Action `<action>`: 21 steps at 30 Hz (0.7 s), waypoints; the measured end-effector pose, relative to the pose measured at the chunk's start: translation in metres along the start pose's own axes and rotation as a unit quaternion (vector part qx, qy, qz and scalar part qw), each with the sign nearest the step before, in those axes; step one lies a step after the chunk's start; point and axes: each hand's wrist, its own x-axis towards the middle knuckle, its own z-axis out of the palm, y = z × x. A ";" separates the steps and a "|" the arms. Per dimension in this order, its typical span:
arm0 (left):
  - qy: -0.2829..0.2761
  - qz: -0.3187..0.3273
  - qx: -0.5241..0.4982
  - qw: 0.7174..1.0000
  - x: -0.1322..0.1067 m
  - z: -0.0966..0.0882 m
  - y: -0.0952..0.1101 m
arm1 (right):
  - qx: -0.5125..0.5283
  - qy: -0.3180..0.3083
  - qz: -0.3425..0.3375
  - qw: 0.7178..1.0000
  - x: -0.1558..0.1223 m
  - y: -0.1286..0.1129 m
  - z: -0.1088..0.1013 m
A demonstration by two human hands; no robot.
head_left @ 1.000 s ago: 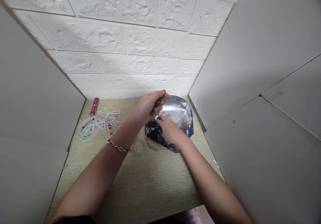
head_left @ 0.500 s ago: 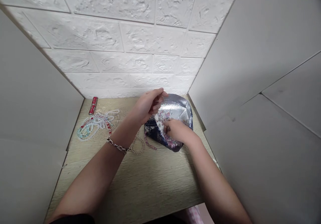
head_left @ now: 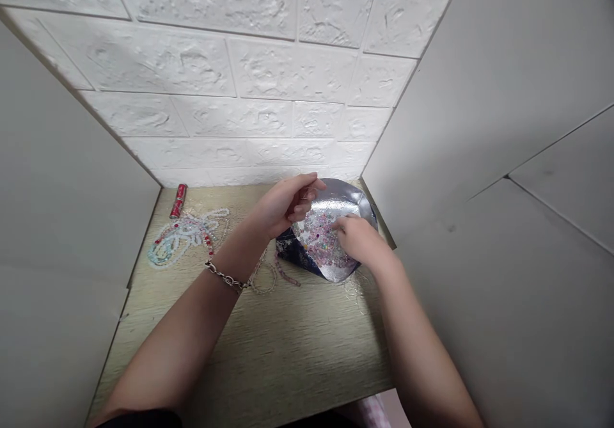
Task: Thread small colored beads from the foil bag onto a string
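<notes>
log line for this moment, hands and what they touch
left hand: pinches foil pouch rim | right hand: fingers in beads | bead strands: on table

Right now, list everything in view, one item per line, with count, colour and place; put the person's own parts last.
shiny silver foil bag with dark blue patterned outside: one, silver and blue, far right of the table, held open
small loose beads: many, pink and mixed colours, inside the bag
pile of beaded strings: one heap, white, pale green and red, far left of the table
thin beaded loops: a few, pale and pink, beside the bag by the left wrist
small red cylinder: one, red, far left corner by the wall
light wooden table: one, beige
white brick-pattern wall: one, behind the table
plain grey side panels: two, left and right
metal chain bracelet: one, silver, left wrist
left hand: pinching the bag's rim
right hand: fingers in the beads
</notes>
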 end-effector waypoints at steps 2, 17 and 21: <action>-0.005 -0.001 -0.005 1.000 0.000 -0.001 0.000 | 0.050 -0.013 -0.022 0.998 0.000 -0.002 -0.001; -0.014 -0.011 0.023 1.000 -0.003 0.006 0.000 | 0.129 -0.089 -0.101 0.982 0.005 -0.005 0.007; -0.025 -0.012 0.020 0.999 -0.004 0.007 0.000 | 0.122 -0.057 -0.131 0.982 0.006 -0.001 0.007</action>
